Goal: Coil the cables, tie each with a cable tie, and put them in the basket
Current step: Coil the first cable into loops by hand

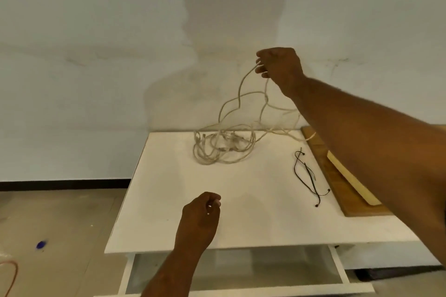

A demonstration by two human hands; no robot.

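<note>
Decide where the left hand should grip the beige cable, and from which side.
Probably the raised strand of the cable just below the right hand, from the left: it hangs single and clear there, while the heap on the table is tangled and the right arm blocks the other side.

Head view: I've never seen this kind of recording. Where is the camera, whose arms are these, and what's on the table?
There is no machine here. A person wears the camera on their head, and it looks down at their own hands. The right hand, raised, pinches a beige cable; the rest of it lies tangled on the white table. The left hand hovers low with curled fingers, and nothing shows in it. Thin black ties lie to the right, beside a wooden board. No basket is visible.
</note>
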